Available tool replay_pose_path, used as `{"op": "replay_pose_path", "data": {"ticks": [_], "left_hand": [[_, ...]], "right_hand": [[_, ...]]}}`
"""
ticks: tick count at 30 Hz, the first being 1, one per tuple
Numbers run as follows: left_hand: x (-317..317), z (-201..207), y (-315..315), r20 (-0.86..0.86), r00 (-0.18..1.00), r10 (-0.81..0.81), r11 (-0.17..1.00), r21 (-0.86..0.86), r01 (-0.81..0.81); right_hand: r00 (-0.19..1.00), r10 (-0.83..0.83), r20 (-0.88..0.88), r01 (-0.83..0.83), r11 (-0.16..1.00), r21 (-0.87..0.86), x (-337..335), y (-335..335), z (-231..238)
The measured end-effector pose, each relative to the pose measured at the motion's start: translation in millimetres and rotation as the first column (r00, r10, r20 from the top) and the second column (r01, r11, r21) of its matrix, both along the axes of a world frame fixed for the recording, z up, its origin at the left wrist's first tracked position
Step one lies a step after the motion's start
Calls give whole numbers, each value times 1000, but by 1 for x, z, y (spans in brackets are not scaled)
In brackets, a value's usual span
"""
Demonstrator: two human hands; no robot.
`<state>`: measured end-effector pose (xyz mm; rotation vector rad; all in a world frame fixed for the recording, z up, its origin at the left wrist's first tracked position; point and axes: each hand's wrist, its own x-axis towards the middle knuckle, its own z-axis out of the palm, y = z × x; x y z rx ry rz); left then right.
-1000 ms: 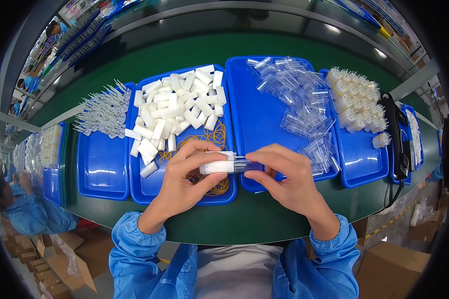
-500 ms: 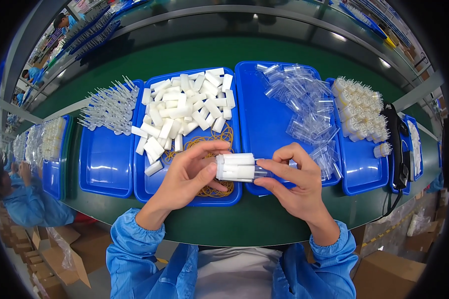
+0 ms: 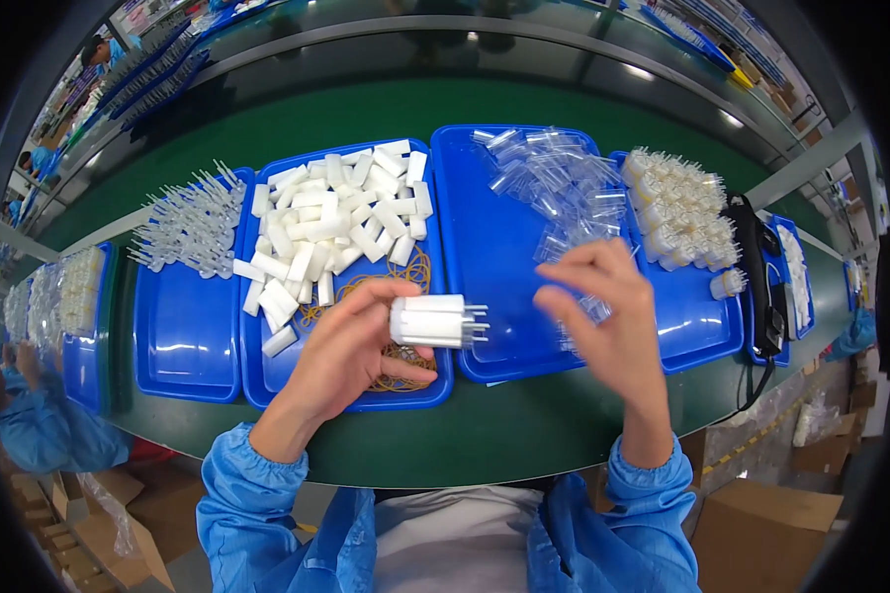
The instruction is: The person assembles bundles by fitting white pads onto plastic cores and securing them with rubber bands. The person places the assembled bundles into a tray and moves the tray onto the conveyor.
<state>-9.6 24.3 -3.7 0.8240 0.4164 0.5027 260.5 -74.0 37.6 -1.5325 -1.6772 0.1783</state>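
Observation:
My left hand [image 3: 341, 346] is closed around a bundle of white foam cylinders [image 3: 432, 321], held level above the front of a blue tray. Thin pale stems [image 3: 477, 324] stick out of the bundle's right end. To the right, my right hand [image 3: 608, 306] hovers over another blue tray, its thumb and fingers apart and nothing visible between them. Just beyond it lies a heap of clear plastic tubes [image 3: 549, 183]. White foam pieces [image 3: 316, 222] and tan rubber bands [image 3: 405, 371] lie in the tray under my left hand.
At the left, a blue tray [image 3: 183, 336] carries many thin clear-and-white stems [image 3: 196, 222]. Finished-looking bundles [image 3: 682, 208] stand massed in the right tray, with one single bundle [image 3: 728, 284] apart. A black strap-like item [image 3: 764, 282] lies beyond. Another person [image 3: 54, 420] works at far left.
My right hand has let go of the bundle's right end and moved right, its fingers parting. My left hand keeps the bundle. The whole view has shifted slightly.

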Motion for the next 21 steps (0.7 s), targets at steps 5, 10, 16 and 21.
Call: {"op": "replay_pose_path", "data": {"ticks": [5,10,16,21], "left_hand": [[3,1,-1,-68,991,114,987,120,-105],[3,-2,-1,-98,973,207,956,232,-180],[2,-1,-4,-121,968,219,941,289,-176],[4,-1,-6,-96,976,197,927,342,-154]], "right_hand": [[899,-167,406,226,969,-101,15,2,1],[764,-163,624,246,968,-49,17,13,7],[663,-159,731,320,943,-85,37,8,7],[756,-131,642,254,962,-102,38,11,7]]}}
